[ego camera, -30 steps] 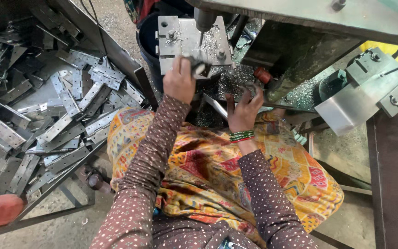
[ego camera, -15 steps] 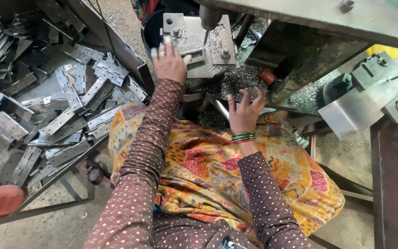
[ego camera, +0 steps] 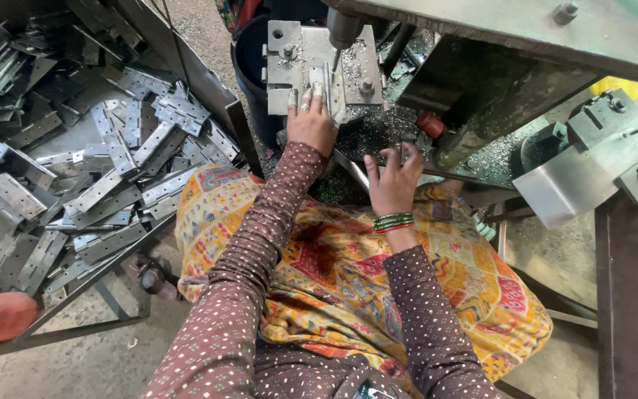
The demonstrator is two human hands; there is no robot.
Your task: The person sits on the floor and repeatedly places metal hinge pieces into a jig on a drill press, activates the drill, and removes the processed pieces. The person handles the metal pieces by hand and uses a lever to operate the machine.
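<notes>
Head view, looking down from above the lap. Left hand [ego camera: 310,122] stretched toward 12 o'clock, palm down, fingers [ego camera: 305,96] pressed together and laid flat on the lower edge of a grey metal jig plate [ego camera: 297,55] with bolts, holding nothing pinched. Drill spindle [ego camera: 343,28] just at 1 o'clock of that hand, above the plate. Right hand [ego camera: 393,181] at 4 o'clock of the left, well apart from it, fingers [ego camera: 407,155] spread and slightly curled, hovering over a dark ledge strewn with metal shavings [ego camera: 367,137]; contact with the ledge cannot be told. Green and red bangles [ego camera: 393,221] on the right wrist, brown dotted sleeves [ego camera: 260,244] on both arms. Yellow patterned cloth [ego camera: 334,273] across the lap at 6 o'clock. Large heap of flat perforated metal hinges [ego camera: 105,170] in a tray at 9 o'clock of the hands. Silvery box-shaped machine part [ego camera: 592,159] at 3 o'clock. Dark bucket [ego camera: 249,52] just at 9 o'clock of the plate.
</notes>
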